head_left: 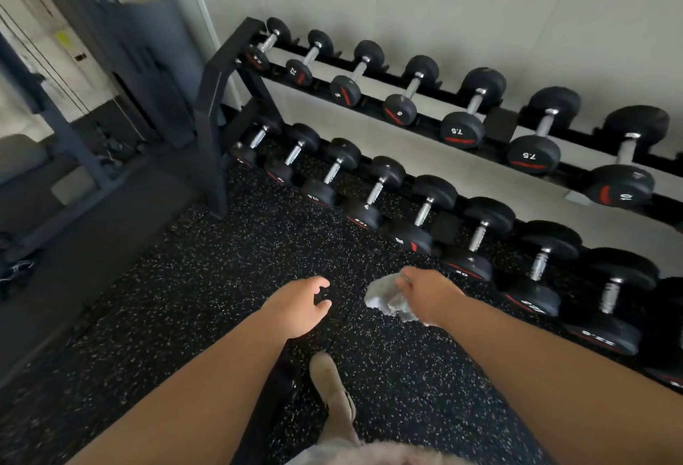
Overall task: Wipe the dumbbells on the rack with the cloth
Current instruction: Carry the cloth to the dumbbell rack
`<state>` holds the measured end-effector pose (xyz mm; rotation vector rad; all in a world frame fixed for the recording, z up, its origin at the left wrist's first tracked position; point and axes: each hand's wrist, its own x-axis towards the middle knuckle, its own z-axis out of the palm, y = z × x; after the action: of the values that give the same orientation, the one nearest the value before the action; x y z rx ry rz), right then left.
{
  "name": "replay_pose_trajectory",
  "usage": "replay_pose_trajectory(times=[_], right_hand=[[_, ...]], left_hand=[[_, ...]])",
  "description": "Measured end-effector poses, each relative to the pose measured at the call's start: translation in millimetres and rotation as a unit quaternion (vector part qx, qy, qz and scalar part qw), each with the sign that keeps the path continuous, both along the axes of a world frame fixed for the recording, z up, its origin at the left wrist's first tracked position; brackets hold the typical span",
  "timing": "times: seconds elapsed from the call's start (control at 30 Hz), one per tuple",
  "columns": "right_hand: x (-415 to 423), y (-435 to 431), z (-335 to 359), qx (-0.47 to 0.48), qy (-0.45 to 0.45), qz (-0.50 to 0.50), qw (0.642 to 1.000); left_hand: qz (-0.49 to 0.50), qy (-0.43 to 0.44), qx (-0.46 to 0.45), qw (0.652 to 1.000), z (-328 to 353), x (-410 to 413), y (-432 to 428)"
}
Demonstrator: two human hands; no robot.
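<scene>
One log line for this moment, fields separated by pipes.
right hand grips cloth | left hand empty | both short of rack | dumbbells racked, untouched

On the upper shelf before me, "7.5" on one dumbbell end [462, 130], "7.5" again on its neighbour [533, 154], "10" on the next [620, 186], lower-shelf end reading "20" [466, 265], other markings too blurred.
</scene>
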<state>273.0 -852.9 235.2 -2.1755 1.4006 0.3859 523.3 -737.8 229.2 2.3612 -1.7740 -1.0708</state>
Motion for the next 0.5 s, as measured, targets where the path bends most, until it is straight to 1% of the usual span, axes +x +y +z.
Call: replay_pose_trajectory(times=[0.13,0.37,0.5], right_hand=[[45.6,-63.2,-5.4,0.02,0.026,0.025,0.999],[139.6,-154.6,7.1,0.019,-0.037,0.013,0.999],[190.1,-196.6,2.3,0.017,-0.061,0.013,0.998]], left_hand=[[-0.009,0.004,0.009,1.0,-5.6,48.7,-58.4],[-0.018,0.013,0.03,0.999,3.2,137.1,-140.8],[0.005,0.005,0.042,0.999,-2.0,180.7,-175.2]])
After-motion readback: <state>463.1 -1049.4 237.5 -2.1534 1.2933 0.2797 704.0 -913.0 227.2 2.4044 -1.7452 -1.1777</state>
